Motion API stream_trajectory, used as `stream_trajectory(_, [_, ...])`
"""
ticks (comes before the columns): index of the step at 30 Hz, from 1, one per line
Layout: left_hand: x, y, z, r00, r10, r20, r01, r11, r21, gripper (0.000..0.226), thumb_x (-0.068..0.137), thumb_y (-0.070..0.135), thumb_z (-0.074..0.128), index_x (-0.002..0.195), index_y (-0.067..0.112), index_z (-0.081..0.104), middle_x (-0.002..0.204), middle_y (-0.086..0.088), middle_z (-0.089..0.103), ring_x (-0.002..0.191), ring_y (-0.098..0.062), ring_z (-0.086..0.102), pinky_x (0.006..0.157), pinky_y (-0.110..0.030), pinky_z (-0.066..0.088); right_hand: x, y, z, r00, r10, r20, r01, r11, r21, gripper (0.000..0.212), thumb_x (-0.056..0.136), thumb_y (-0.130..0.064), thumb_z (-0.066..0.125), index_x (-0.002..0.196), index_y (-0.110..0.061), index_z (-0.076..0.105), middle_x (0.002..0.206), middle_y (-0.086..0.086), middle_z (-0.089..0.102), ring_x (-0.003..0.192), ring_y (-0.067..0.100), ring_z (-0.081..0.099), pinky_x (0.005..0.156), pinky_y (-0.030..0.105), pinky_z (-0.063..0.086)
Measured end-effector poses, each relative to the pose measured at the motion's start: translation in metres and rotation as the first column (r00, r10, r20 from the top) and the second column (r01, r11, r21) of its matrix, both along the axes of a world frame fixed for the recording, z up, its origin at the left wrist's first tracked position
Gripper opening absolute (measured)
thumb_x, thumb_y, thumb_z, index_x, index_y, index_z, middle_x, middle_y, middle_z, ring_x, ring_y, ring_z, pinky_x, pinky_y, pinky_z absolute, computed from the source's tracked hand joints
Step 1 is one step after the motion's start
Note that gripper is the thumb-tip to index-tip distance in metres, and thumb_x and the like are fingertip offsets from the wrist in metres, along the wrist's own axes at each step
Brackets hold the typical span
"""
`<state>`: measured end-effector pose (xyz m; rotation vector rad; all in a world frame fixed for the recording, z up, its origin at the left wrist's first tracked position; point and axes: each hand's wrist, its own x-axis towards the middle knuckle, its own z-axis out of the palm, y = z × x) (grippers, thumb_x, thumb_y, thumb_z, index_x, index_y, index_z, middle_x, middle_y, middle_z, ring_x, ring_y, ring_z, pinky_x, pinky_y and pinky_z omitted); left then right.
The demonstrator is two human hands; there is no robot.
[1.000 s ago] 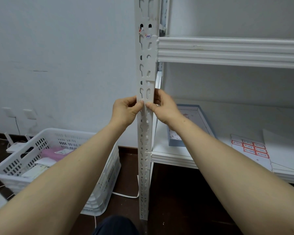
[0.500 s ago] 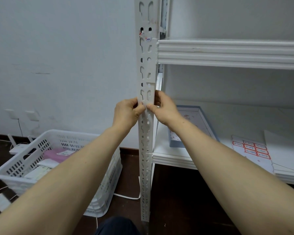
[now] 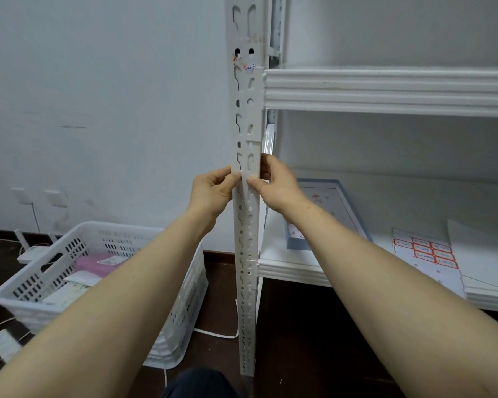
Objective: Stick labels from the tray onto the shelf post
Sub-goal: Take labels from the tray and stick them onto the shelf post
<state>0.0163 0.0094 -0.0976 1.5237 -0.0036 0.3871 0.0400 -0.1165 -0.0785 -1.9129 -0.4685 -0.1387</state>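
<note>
Both grips press thumb-to-thumb on the shelf post [image 3: 247,196]: left hand [image 3: 213,191] and right hand [image 3: 273,185] pinch what is probably a white label, hard to distinguish against white metal. I judge one label near placement; a marked one [image 3: 249,67] sits higher. Remaining labels [image 3: 426,251] lie at the shelf's [image 3: 293,268] front edge; the tray [image 3: 354,208] is partly hidden.

Post [image 3: 247,225] stands dead centre, one hand on each side of it. Basket [image 3: 167,282] on the floor to its left; tray [image 3: 354,208] and label sheet [image 3: 427,259] on the shelf [image 3: 293,268] to its right.
</note>
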Motion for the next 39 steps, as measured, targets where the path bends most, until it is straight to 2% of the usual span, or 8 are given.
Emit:
stream_trajectory(8, [0.0,-0.006,0.002,0.998,0.063,-0.028,-0.064,0.997,-0.041,0.024,0.088,0.003,0.054,0.104,0.008,0.071,0.091,-0.005,0.072,0.088,-0.017,0.067,0.093,-0.037,0.053,0.001,0.0,0.0,1.0,-0.014,-0.003,0.014,1.0,-0.013,0.042,0.089,-0.01,0.057,0.13,-0.013,0.045,0.126,0.006,0.058,0.113,0.02,0.057,0.093,0.029,0.046])
stream_trajectory(20, [-0.003,-0.001,0.002,0.998,-0.033,-0.049,0.028,0.995,-0.099,0.025,0.088,0.001,0.052,0.102,0.009,0.071,0.101,-0.014,0.071,0.096,-0.024,0.067,0.094,-0.036,0.052,-0.002,0.0,0.002,1.0,-0.014,-0.006,0.014,0.999,-0.036,0.044,0.09,-0.01,0.057,0.132,-0.012,0.043,0.129,0.006,0.056,0.117,0.02,0.054,0.094,0.027,0.043])
stream_trajectory(27, [-0.002,0.0,0.005,1.0,0.005,-0.018,-0.003,0.997,0.082,0.034,0.088,0.001,0.049,0.084,0.024,0.074,0.078,0.005,0.074,0.083,-0.016,0.066,0.091,-0.035,0.053,-0.003,0.0,0.004,1.0,-0.019,-0.012,0.018,0.999,-0.046,0.044,0.09,-0.011,0.056,0.132,-0.013,0.043,0.129,0.006,0.056,0.117,0.021,0.054,0.096,0.031,0.045])
stream_trajectory(30, [-0.002,0.005,0.007,0.999,0.014,-0.029,-0.009,0.985,0.171,0.038,0.088,-0.001,0.043,0.096,0.019,0.074,0.09,-0.002,0.073,0.088,-0.015,0.062,0.089,-0.026,0.05,-0.004,0.0,0.004,1.0,-0.025,-0.009,0.024,0.998,-0.054,0.044,0.09,-0.011,0.056,0.132,-0.012,0.043,0.13,0.006,0.056,0.118,0.021,0.053,0.097,0.033,0.045])
stream_trajectory(32, [-0.004,0.01,0.007,0.997,0.066,-0.041,-0.056,0.975,0.213,0.036,0.09,0.0,0.044,0.112,0.013,0.069,0.105,-0.001,0.07,0.101,-0.01,0.062,0.089,-0.019,0.046,-0.003,0.0,0.004,1.0,-0.025,-0.014,0.024,0.998,-0.055,0.043,0.091,-0.012,0.056,0.132,-0.013,0.043,0.13,0.006,0.056,0.118,0.021,0.053,0.092,0.03,0.044])
stream_trajectory(34, [-0.005,0.015,0.006,0.99,0.142,-0.024,-0.136,0.973,0.185,0.032,0.092,0.003,0.048,0.12,0.007,0.063,0.107,-0.002,0.068,0.103,-0.01,0.061,0.093,-0.019,0.046,-0.004,0.0,0.004,0.999,-0.023,-0.022,0.022,0.999,-0.046,0.042,0.091,-0.012,0.055,0.131,-0.013,0.043,0.129,0.006,0.056,0.117,0.021,0.054,0.088,0.027,0.043])
stream_trajectory(37, [-0.011,0.014,0.004,0.969,0.243,0.046,-0.247,0.952,0.18,0.028,0.089,0.008,0.059,0.117,0.006,0.064,0.102,-0.004,0.068,0.093,-0.009,0.062,0.081,-0.01,0.05,-0.004,0.0,0.004,0.999,-0.018,-0.031,0.017,0.999,-0.041,0.042,0.091,-0.013,0.056,0.131,-0.013,0.044,0.129,0.005,0.057,0.117,0.02,0.054,0.086,0.026,0.043])
stream_trajectory(39, [-0.017,0.012,0.001,0.948,0.305,0.093,-0.317,0.93,0.185,0.022,0.087,0.01,0.061,0.108,0.009,0.069,0.095,-0.003,0.07,0.084,-0.008,0.063,0.079,-0.018,0.053,-0.006,0.0,0.005,0.999,-0.013,-0.038,0.012,1.0,-0.021,0.042,0.091,-0.012,0.056,0.131,-0.013,0.044,0.129,0.006,0.057,0.117,0.02,0.054,0.088,0.028,0.044])
